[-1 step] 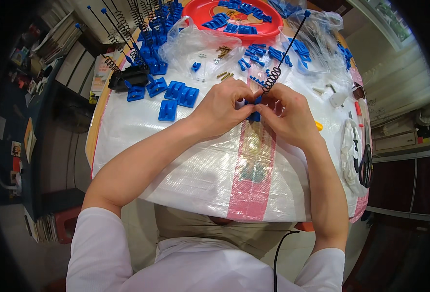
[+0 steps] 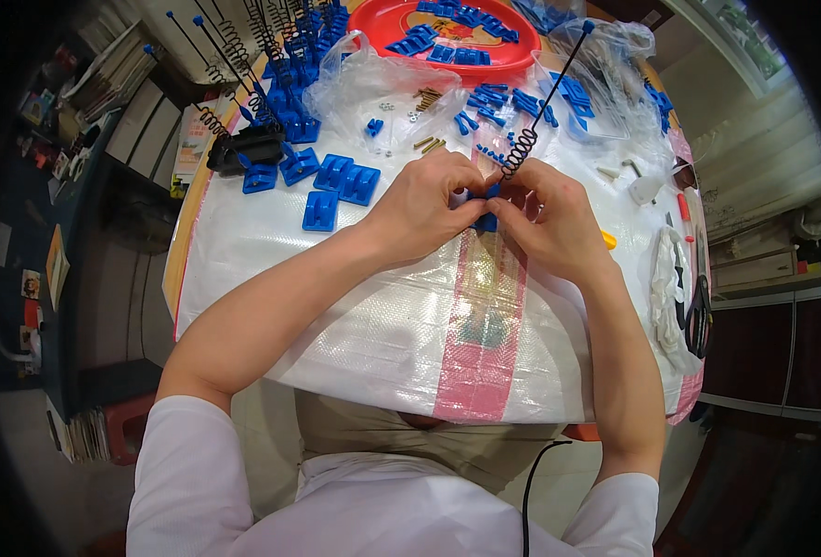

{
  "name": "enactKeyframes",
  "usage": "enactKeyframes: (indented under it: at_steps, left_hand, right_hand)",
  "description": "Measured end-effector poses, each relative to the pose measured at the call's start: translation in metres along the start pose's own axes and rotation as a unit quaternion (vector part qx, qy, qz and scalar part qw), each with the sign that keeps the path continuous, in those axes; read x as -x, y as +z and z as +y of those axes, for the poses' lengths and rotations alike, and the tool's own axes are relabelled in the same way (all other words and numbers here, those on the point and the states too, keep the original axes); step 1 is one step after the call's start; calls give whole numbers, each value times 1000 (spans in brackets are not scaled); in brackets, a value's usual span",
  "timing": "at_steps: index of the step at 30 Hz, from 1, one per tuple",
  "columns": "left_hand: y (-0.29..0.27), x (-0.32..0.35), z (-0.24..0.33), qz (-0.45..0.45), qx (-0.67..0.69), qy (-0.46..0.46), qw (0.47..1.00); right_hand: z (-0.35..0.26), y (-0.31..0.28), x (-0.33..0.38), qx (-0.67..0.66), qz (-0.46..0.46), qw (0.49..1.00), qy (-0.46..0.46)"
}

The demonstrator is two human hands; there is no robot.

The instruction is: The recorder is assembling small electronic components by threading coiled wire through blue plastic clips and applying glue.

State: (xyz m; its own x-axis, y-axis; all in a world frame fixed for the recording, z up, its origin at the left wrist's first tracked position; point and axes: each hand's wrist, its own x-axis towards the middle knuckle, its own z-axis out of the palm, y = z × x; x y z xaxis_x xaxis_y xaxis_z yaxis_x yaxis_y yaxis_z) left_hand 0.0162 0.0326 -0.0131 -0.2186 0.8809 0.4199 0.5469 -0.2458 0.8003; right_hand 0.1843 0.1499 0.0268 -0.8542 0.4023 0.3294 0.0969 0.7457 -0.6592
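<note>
Close together at the middle of the table, my left hand (image 2: 436, 202) and my right hand (image 2: 551, 215) pinch a small blue plastic base (image 2: 487, 223) between thumbs and fingers. Most of that base is covered by the fingers. Out of it a black coil spring (image 2: 520, 153) with a straight rod slants up to the right, ending in a small blue tip (image 2: 587, 27). Left of my hands lie several loose blue bases (image 2: 320, 212). Beyond them, brass screws (image 2: 429, 144) and small nuts (image 2: 388, 107) are scattered, with blue clip-like pieces (image 2: 489, 97) to their right.
A red round tray (image 2: 366, 26) with blue parts stands at the back. Assembled spring pieces (image 2: 285, 102) crowd the far left, beside a clear plastic bag (image 2: 341, 84). Along the right edge lie a red-handled screwdriver (image 2: 685, 218), black-handled scissors (image 2: 699, 320) and a yellow handle (image 2: 608, 240).
</note>
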Motion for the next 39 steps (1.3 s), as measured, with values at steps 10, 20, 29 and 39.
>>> enactKeyframes:
  at_steps: [10,20,29,39]
  left_hand:
    - [-4,0,3,-31,-30,-8,999]
    - [-4,-1,0,-38,-29,-19,999]
    - [-3,-1,0,-36,-22,-17,999]
    - [-3,-1,0,-41,-12,-23,999]
  right_hand:
    - [0,1,-1,-1,5,1000,4]
    - [0,-2,-1,-13,13,1000,5]
    - [2,-1,0,-27,38,999,9]
    - [7,-6,0,-19,14,1000,14]
